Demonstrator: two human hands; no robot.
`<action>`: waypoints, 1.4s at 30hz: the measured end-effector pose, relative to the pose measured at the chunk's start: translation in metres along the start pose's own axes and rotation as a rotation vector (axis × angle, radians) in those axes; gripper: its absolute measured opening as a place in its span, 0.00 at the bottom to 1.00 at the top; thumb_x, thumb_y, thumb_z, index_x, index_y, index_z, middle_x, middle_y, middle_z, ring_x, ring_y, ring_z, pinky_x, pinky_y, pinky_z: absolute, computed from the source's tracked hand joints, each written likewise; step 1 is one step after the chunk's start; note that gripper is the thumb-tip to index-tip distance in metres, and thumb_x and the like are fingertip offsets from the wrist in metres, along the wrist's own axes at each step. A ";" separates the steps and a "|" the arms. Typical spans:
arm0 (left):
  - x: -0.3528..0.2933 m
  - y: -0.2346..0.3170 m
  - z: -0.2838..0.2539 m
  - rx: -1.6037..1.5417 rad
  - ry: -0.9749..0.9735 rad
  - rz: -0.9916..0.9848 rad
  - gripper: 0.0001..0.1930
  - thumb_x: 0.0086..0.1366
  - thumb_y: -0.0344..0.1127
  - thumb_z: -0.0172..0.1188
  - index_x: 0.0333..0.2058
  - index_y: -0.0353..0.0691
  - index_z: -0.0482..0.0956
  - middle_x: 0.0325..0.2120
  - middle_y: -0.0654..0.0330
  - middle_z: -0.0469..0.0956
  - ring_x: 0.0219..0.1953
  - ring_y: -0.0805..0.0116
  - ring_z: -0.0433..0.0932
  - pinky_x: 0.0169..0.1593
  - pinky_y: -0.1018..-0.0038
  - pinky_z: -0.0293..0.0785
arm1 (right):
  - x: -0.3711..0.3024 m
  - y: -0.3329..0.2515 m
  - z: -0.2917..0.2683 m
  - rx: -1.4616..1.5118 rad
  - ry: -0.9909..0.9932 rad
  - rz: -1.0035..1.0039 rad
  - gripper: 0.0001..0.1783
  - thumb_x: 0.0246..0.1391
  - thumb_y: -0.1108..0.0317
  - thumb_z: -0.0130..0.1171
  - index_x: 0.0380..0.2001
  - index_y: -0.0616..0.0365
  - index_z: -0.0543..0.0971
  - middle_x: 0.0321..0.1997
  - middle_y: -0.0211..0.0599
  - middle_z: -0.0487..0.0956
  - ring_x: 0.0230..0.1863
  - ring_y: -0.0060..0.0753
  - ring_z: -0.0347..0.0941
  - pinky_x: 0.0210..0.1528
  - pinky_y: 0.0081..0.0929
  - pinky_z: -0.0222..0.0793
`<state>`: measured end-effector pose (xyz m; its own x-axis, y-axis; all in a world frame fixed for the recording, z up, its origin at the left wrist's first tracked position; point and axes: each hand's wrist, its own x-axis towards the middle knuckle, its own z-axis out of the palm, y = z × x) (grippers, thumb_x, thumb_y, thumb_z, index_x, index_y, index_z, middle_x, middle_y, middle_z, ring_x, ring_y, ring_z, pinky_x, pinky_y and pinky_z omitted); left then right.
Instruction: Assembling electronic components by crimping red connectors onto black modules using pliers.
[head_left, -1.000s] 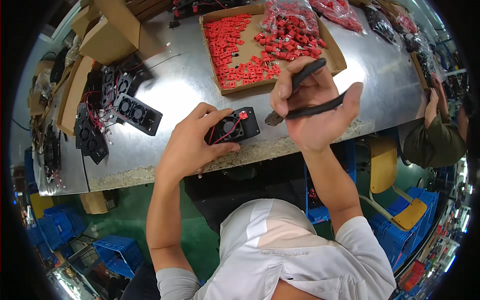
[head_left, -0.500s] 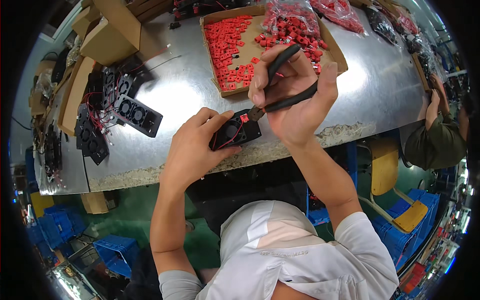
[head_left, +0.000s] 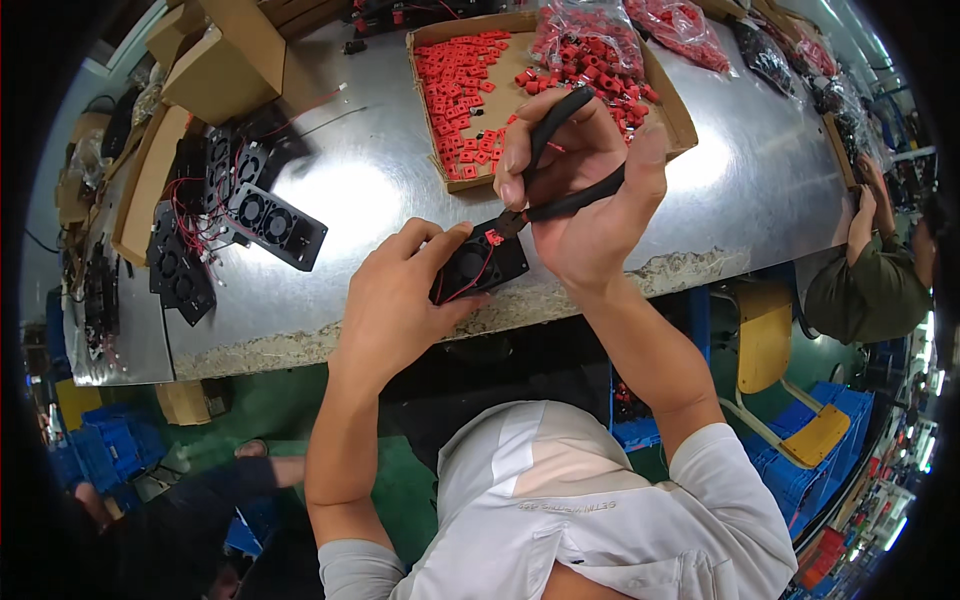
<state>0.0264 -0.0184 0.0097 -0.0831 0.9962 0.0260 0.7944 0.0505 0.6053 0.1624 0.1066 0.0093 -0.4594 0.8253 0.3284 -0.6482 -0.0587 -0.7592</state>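
My left hand (head_left: 400, 290) is closed round one end of a black fan housing (head_left: 478, 265) near the table's front edge. A small red plastic part (head_left: 494, 237) sits on top of the housing, and a red wire runs across the fan. In my right hand (head_left: 590, 200) is a pair of black-handled pliers (head_left: 575, 198), its handles spread apart. The pliers' dark jaws meet the housing beside the red part; whether they grip it, I cannot tell.
A cardboard tray (head_left: 455, 186) of small red parts stands behind my hands. To the left lie several black fan units (head_left: 278, 226) with wires, near an upright cardboard box (head_left: 225, 75). A co-worker's sleeve (head_left: 865, 285) shows at far right, beside a yellow chair (head_left: 765, 340).
The housing and my left hand have shifted slightly right. The pliers have tilted a little at the red part. Another person's leg has come into view at lower left.
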 end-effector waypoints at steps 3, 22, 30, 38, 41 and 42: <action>-0.002 0.001 0.000 -0.012 -0.019 -0.023 0.33 0.46 0.40 0.74 0.53 0.42 0.77 0.39 0.57 0.76 0.41 0.54 0.77 0.43 0.63 0.74 | 0.000 0.006 0.004 -0.032 -0.011 -0.008 0.49 0.56 0.22 0.30 0.43 0.63 0.73 0.26 0.41 0.71 0.25 0.32 0.66 0.30 0.28 0.64; -0.004 0.001 0.003 0.001 0.028 -0.008 0.32 0.45 0.38 0.75 0.52 0.40 0.77 0.40 0.55 0.76 0.40 0.53 0.78 0.43 0.63 0.75 | -0.002 0.010 0.009 -0.105 0.055 0.019 0.49 0.55 0.21 0.33 0.43 0.64 0.73 0.28 0.41 0.72 0.26 0.32 0.66 0.31 0.29 0.65; -0.003 0.000 0.002 0.000 0.036 -0.007 0.33 0.45 0.37 0.75 0.52 0.39 0.77 0.39 0.56 0.76 0.37 0.54 0.78 0.42 0.66 0.75 | -0.002 0.006 0.007 -0.054 0.033 0.011 0.49 0.54 0.21 0.34 0.44 0.64 0.73 0.28 0.42 0.72 0.26 0.33 0.67 0.31 0.29 0.64; 0.004 -0.018 -0.002 -0.188 -0.065 0.049 0.31 0.45 0.39 0.75 0.50 0.41 0.78 0.38 0.58 0.76 0.38 0.55 0.77 0.42 0.65 0.74 | -0.008 -0.005 0.000 0.012 -0.006 0.033 0.49 0.55 0.22 0.30 0.41 0.64 0.73 0.26 0.42 0.72 0.21 0.32 0.65 0.27 0.29 0.63; 0.004 -0.021 -0.006 -0.210 -0.096 0.088 0.31 0.44 0.38 0.75 0.50 0.40 0.78 0.37 0.58 0.77 0.37 0.56 0.77 0.42 0.66 0.74 | -0.011 -0.011 0.002 0.060 -0.025 0.083 0.50 0.54 0.21 0.29 0.39 0.64 0.74 0.24 0.42 0.72 0.19 0.32 0.64 0.25 0.29 0.62; 0.005 -0.020 -0.005 -0.209 -0.099 0.087 0.31 0.44 0.38 0.75 0.50 0.40 0.78 0.37 0.58 0.77 0.37 0.56 0.77 0.42 0.66 0.74 | -0.012 -0.012 0.003 0.040 -0.016 0.103 0.50 0.54 0.21 0.29 0.38 0.64 0.74 0.23 0.41 0.71 0.19 0.32 0.64 0.24 0.29 0.61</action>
<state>0.0065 -0.0151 0.0018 0.0481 0.9987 0.0137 0.6533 -0.0418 0.7559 0.1736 0.0960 0.0164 -0.5339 0.8050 0.2588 -0.6208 -0.1654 -0.7663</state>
